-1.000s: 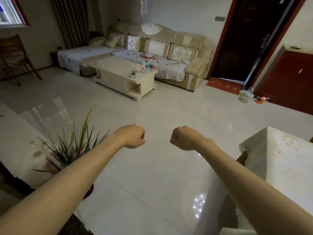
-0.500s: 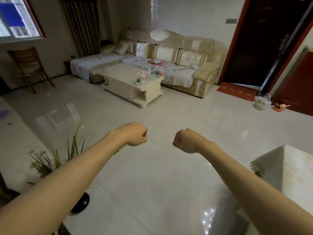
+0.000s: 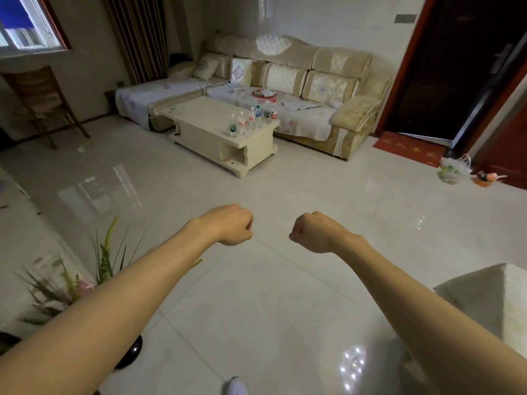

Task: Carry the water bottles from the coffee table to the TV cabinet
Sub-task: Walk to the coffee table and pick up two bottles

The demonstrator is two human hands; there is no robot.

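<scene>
My left hand point(image 3: 231, 225) and right hand point(image 3: 312, 232) are clenched fists holding nothing. The water bottles point(image 3: 251, 118) stand clustered at the coffee table's point(image 3: 199, 115) right end, well apart from me. They stand so close together that grabbing one could, I reckon, topple its neighbours
</scene>
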